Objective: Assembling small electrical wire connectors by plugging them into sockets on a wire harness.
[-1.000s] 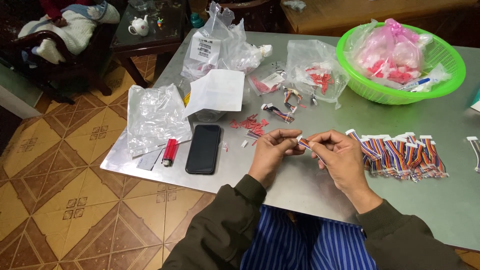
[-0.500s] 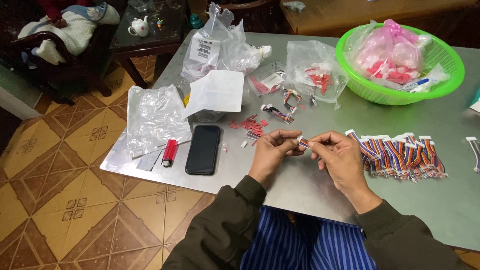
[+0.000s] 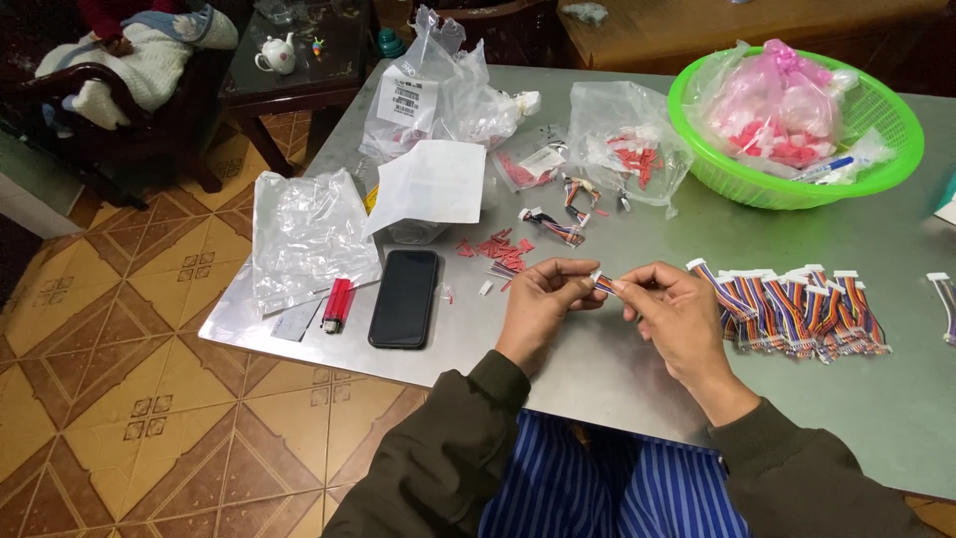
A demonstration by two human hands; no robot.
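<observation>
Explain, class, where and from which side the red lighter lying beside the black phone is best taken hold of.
Probably by the long sides of the red lighter, near its middle, coming straight down from above. It lies flat on the grey metal table, its length running away from the person. The black phone lies close on its right and a clear plastic bag at its far end, so a pinch from above fits best.
</observation>
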